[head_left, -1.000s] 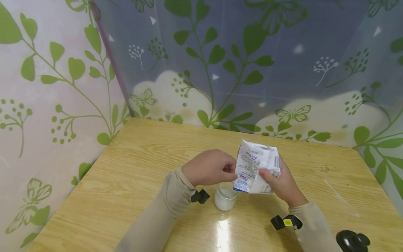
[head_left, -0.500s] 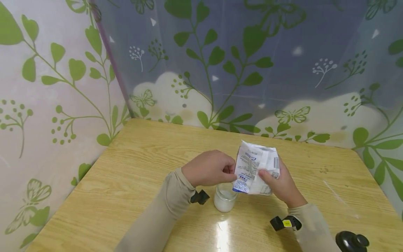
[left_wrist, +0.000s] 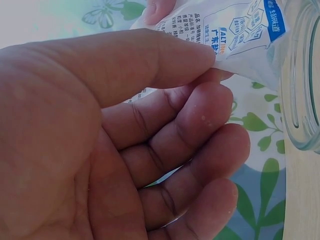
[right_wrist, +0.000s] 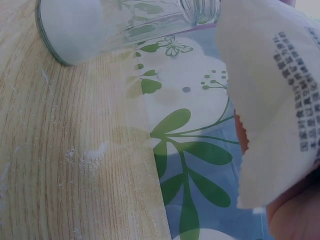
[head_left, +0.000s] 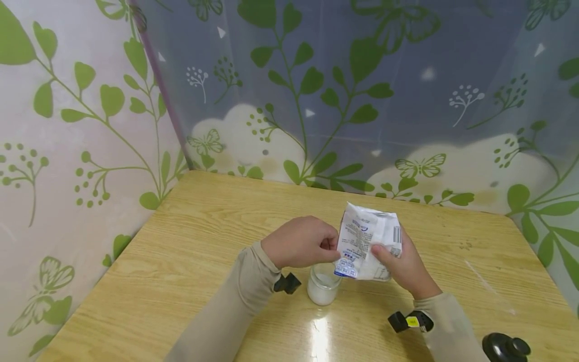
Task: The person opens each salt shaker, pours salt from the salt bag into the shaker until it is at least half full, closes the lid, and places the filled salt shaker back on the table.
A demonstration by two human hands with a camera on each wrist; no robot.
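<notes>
Packet: white, printed packet [head_left: 355,234], held up above the bench [head_left: 208,236] between both hands; its blue-edged lower corner is at the jar mouth. Contact between this corner and the jar rim cannot be determined.
Left hand: left hand [head_left: 300,242] pinches the packet edge between thumb and index finger; the remaining fingers are bent inward toward the palm.
Right hand: right hand [head_left: 407,264] grasps the packet from the opposite side, thumb pressed on the printed face, fingers behind and mostly hidden.
Jar: clear glass jar [head_left: 322,294], upright on the bench, just below the left hand and packet corner. White contents [right_wrist: 75,30] occupy the lower part; the glass above is clear.
Bench surface: wood grain, with white grains [right_wrist: 95,152] scattered near the jar.
Black item: glossy, knobbed black object [head_left: 504,347], partly cut off at the lower right of the head view, well apart from the jar.
Wrists: beige sleeves [head_left: 246,289], each with a black device [head_left: 287,283] at the cuff.
Backdrop: blue-grey sheet [head_left: 407,65] printed with green leaves and butterflies, behind the bench.
</notes>
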